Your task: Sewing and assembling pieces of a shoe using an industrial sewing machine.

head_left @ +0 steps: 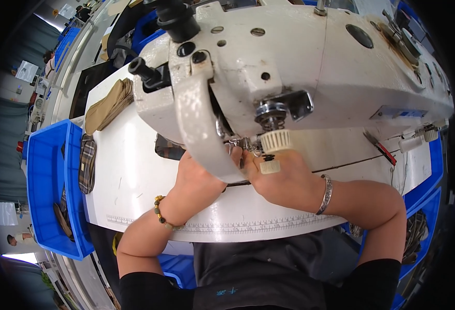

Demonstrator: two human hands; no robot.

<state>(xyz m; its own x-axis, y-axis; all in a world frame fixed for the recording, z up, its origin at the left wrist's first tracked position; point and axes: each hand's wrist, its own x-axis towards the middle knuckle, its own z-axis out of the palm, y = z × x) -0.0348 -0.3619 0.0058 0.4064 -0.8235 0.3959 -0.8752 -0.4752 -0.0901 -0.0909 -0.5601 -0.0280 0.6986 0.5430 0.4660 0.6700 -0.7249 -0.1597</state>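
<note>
A white sewing machine (238,82) fills the upper middle, its arm hiding part of my fingers. Close to the needle area, my left hand (199,174) is closed, fingers bent inward; what they press on is hidden. My right hand (284,181) faces it from the other side, finger and thumb pinched on dark cloth, partly behind a cream tension knob (276,140). A thin dark strip (341,166) runs out to the right from beneath this hand. Past my left fingers lies a plaid cloth piece (168,148), partly covered by the machine.
Red-handled thread snips (385,153) lie right of the machine. Stacked tan cloth pieces (109,106) and a folded plaid piece (87,164) rest at the table's left. Blue bins stand left (46,181) and right (426,199). A printed ruler (227,226) follows the table's front edge.
</note>
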